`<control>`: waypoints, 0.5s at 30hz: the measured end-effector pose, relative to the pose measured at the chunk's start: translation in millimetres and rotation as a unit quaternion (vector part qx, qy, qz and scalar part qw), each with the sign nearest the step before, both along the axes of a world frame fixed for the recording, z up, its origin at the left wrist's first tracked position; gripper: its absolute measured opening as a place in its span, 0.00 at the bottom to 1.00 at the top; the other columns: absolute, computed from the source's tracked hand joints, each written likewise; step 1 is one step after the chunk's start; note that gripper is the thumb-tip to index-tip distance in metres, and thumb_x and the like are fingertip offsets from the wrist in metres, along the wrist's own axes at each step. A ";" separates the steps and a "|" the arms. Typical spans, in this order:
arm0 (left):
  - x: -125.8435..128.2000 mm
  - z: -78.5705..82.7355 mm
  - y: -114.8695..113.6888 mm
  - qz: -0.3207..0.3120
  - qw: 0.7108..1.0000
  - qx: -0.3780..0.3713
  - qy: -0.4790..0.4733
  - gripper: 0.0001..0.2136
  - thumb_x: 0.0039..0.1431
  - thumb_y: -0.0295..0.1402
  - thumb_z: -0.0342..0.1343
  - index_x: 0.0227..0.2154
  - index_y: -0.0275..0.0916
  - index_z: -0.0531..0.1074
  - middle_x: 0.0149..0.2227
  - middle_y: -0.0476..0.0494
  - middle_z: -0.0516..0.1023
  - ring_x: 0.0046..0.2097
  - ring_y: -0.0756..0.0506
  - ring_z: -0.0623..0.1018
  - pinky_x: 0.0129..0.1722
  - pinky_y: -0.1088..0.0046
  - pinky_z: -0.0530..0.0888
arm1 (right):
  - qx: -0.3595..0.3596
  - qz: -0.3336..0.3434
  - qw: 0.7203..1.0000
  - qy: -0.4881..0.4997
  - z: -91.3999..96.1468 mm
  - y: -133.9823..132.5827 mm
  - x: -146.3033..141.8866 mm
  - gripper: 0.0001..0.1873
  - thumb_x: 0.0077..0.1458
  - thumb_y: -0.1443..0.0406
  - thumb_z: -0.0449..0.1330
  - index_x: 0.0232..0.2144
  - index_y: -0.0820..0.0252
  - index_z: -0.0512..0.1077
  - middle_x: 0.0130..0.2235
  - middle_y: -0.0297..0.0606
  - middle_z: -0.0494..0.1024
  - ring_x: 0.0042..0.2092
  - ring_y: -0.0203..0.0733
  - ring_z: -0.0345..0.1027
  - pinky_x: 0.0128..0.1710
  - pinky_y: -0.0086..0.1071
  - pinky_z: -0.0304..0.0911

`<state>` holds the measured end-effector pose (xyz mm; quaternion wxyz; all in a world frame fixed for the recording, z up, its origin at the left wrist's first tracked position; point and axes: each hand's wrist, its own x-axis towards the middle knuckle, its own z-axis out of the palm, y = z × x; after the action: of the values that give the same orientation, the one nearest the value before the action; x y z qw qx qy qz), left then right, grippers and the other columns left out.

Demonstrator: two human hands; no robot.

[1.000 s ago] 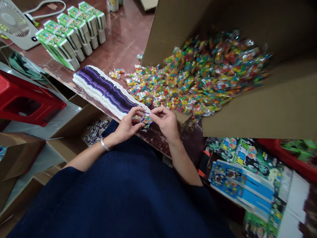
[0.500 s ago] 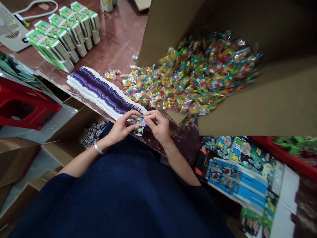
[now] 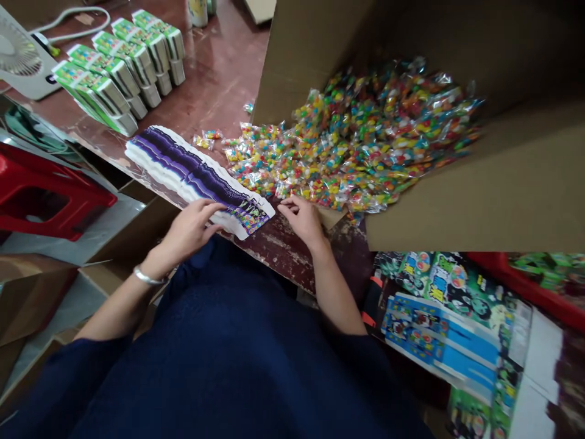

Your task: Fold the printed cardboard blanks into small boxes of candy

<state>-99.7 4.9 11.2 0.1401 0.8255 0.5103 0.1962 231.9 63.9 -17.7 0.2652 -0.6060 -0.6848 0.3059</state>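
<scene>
A fanned row of flat purple-and-white cards lies along the near edge of the brown table. My left hand rests with loosely spread fingers on the row's near end, beside the top card with colourful print, and holds nothing. My right hand lies on the table with fingers stretched toward the edge of a heap of small clear packets of coloured candy. The heap spills out of a large cardboard box lying on its side.
Rows of green-and-white boxes stand at the far left of the table, next to a small white fan. A red stool and open cartons sit below left. Printed green and blue sheets lie below right.
Both hands held a small colourful packet together at the table edge; now it is out of their grasp. My left hand went to the card row, my right toward the candy heap.
</scene>
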 end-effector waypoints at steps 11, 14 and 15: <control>82.1 -42.8 21.7 0.047 0.998 -0.006 -0.032 0.28 0.55 0.29 0.72 0.59 0.36 0.73 0.70 0.23 0.67 0.75 0.23 0.60 0.73 0.34 0.55 | 0.069 -0.060 0.996 0.002 -9.3 -26.0 -31.1 0.11 0.60 0.58 0.65 0.41 0.57 0.82 0.44 0.42 0.81 0.31 0.38 0.71 0.39 0.36 0.70; 79.4 -29.5 18.0 0.032 0.992 -0.016 -0.119 0.22 0.55 0.28 0.72 0.52 0.37 0.77 0.62 0.27 0.76 0.70 0.26 0.69 0.71 0.35 0.59 | 0.045 -0.075 0.982 0.168 4.8 -30.7 -27.8 0.12 0.61 0.55 0.64 0.36 0.56 0.77 0.32 0.34 0.80 0.27 0.36 0.70 0.30 0.31 0.69; 78.7 -22.3 16.7 0.020 0.986 -0.028 -0.161 0.17 0.57 0.30 0.71 0.49 0.38 0.78 0.57 0.31 0.80 0.65 0.29 0.74 0.68 0.38 0.64 | 0.024 -0.072 0.973 0.217 12.2 -32.2 -27.0 0.13 0.61 0.53 0.64 0.35 0.56 0.76 0.28 0.31 0.78 0.26 0.36 0.71 0.27 0.30 0.68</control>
<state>-21.0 21.6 -11.1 0.2400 0.7686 0.5024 0.3151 204.9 31.7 -5.5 0.4428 -0.5666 -0.5727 0.3936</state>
